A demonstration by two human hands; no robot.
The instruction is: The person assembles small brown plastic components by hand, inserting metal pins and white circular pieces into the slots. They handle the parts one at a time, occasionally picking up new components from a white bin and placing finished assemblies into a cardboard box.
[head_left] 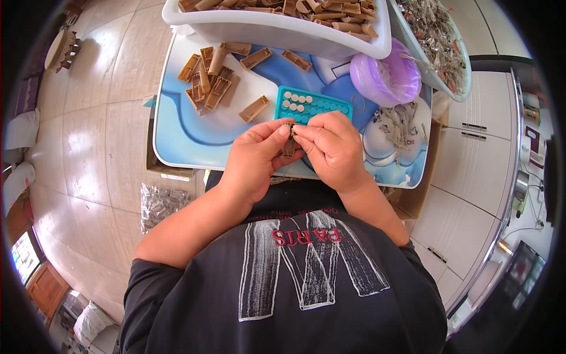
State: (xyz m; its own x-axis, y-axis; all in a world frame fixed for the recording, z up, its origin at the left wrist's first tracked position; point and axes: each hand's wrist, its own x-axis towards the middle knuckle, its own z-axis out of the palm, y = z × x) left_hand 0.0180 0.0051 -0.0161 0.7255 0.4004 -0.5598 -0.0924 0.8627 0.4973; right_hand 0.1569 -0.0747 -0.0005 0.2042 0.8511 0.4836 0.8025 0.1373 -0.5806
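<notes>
Close to the table's near edge, both my hands are brought together over a small brown plastic casing (288, 150). My left hand (254, 147) is closed around the casing, its thumb lying along the upper end. Thumb and fingers of my right hand (335, 147) are pinched at that same end; whatever small piece they hold is mostly hidden. Just beyond the hands lies a teal tray (324, 95) with round hollows, and several white discs fill its left part. Farther left, loose brown casings (219, 91) lie in a scattered pile on the blue-and-white table (177, 140).
A white bin (283, 28) full of brown casings stands at the far edge. Right of it are a purple bowl (361, 76) and a pale basket (463, 74) of wiry parts. A bunch of thin wired pieces (396, 125) lies at the table's right. Cabinets (471, 156) flank the right side.
</notes>
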